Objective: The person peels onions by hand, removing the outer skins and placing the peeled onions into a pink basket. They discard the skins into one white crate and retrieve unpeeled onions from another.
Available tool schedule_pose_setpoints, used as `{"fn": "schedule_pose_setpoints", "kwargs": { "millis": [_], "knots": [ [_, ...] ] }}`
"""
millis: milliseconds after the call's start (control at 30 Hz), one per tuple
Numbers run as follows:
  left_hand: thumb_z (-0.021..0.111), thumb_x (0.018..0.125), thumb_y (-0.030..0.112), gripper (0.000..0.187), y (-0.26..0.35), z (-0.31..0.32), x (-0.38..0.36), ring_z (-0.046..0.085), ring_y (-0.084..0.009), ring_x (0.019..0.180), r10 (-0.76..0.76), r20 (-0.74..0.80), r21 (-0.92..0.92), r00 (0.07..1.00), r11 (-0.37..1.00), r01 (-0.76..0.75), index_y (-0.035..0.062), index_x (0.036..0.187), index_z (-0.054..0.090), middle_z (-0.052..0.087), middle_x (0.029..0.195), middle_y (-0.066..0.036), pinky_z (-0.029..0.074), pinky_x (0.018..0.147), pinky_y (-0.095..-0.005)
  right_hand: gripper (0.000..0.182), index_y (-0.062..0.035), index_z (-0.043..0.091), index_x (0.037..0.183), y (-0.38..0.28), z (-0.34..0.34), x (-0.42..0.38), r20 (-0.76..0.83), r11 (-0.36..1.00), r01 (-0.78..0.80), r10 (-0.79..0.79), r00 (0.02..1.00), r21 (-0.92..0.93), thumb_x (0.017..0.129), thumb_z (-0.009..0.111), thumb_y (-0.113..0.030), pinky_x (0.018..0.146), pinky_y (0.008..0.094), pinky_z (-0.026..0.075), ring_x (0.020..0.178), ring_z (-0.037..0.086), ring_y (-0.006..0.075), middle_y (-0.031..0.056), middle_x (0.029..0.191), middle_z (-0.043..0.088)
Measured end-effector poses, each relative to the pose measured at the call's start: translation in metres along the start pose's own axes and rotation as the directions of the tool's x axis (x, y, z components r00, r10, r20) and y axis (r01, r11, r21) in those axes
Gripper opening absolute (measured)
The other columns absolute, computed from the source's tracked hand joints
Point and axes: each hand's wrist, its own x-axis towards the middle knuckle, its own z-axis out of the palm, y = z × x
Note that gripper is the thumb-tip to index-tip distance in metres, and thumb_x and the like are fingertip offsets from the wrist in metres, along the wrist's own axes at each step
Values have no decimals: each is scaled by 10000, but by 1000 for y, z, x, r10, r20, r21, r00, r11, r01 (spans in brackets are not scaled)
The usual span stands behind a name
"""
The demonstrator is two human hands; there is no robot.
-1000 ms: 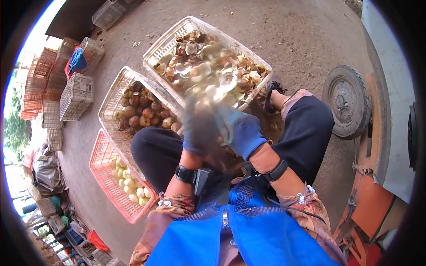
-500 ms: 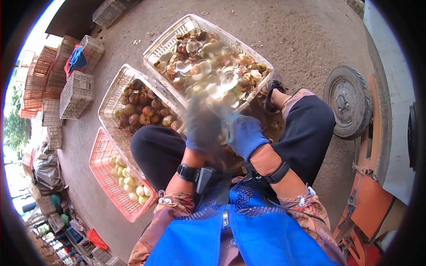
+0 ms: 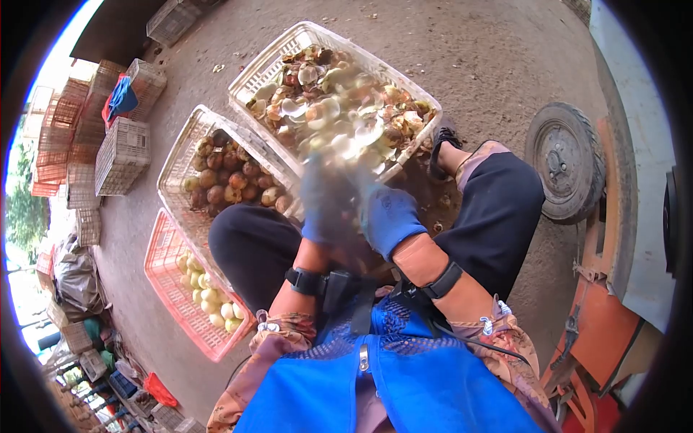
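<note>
My left hand [image 3: 323, 206], in a blue glove, is between my knees, its fingers smeared by a hazy patch. Close beside it, my right hand [image 3: 390, 216], also gloved in blue, has its fingers curled inward; whatever they hold is hidden in the blur. Just beyond both hands stands a white crate [image 3: 249, 72] heaped with peels [image 3: 307, 74], brown outside and pale inside. To the left, a second whitish crate [image 3: 175, 162] holds brown, round, onion-like produce [image 3: 236, 180]. Farther left and nearer me, a pink crate [image 3: 162, 292] contains pale peeled pieces [image 3: 211, 296].
A wheel with a tyre [image 3: 565, 162] stands at the right beside an orange metal frame [image 3: 595, 335]. Stacked crates [image 3: 124, 155] line the left side. A grey sack [image 3: 78, 278] and a red bag [image 3: 159, 390] lie at the lower left.
My right hand has turned slightly and shifted a little left, closer to the left hand. The view has moved slightly; the crates look the same.
</note>
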Motion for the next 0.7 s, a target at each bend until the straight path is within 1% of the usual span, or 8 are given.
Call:
{"fn": "schedule_pose_setpoints", "kwargs": {
  "millis": [67,133,200,233,300,567,633,700],
  "knots": [
    [566,1006,304,270,11,-10,-2,601,-140,781,-88,-312,-344,946,939,-26,65,1108,641,629,886,-43,502,684,-258,268,-89,645,1081,3,8,1,-16,999,35,-36,999,-29,859,650,-239,631,450,566,748,717,346,164,837,714],
    [599,985,328,261,9,-9,7,602,-145,752,110,-537,-133,837,968,-212,82,1051,653,631,851,-41,497,658,-256,282,-92,630,1102,8,9,4,-29,996,71,-73,997,-56,859,648,-234,637,448,566,752,716,345,162,849,715],
    [630,959,340,253,-2,-7,1,643,-165,801,-379,213,-516,900,739,434,102,1040,661,681,900,-48,529,705,-294,460,-104,453,1281,19,6,13,200,1000,10,-16,980,30,866,622,-206,686,578,518,903,671,415,181,1170,598],
    [630,959,340,253,9,-18,6,643,-165,801,-379,213,-516,900,739,433,102,1040,661,681,900,-48,529,705,-294,444,-103,451,1278,25,-6,15,186,988,93,-114,976,122,874,611,-195,684,505,541,895,676,397,201,1172,599],
    [646,944,346,262,35,-39,16,664,-167,855,-305,662,-718,685,-520,463,106,1046,666,707,929,-40,549,748,-330,419,-105,470,1259,32,-12,16,92,988,144,-149,985,59,872,608,-186,679,492,543,881,683,381,192,1121,624],
    [629,947,386,345,35,-24,17,665,-179,906,-409,695,-695,592,-593,407,94,1128,659,705,1024,-53,542,809,-325,262,-120,584,1112,38,37,30,30,949,32,-43,999,313,862,607,-193,673,442,533,805,691,313,145,863,667],
    [627,947,392,355,29,-16,12,665,-181,910,-461,679,-720,572,-572,393,94,1138,658,704,1035,-56,541,813,-325,268,-105,594,1099,65,103,56,-372,857,394,-265,890,331,857,615,-215,683,424,530,799,680,306,147,834,668],
    [627,946,406,376,15,-10,3,665,-190,912,-360,568,-806,740,-428,409,99,1161,650,702,1048,-59,540,809,-323,281,-94,608,1096,64,90,56,-289,768,323,-186,939,553,849,631,-226,707,406,528,826,678,299,146,862,674]
  ]
}}
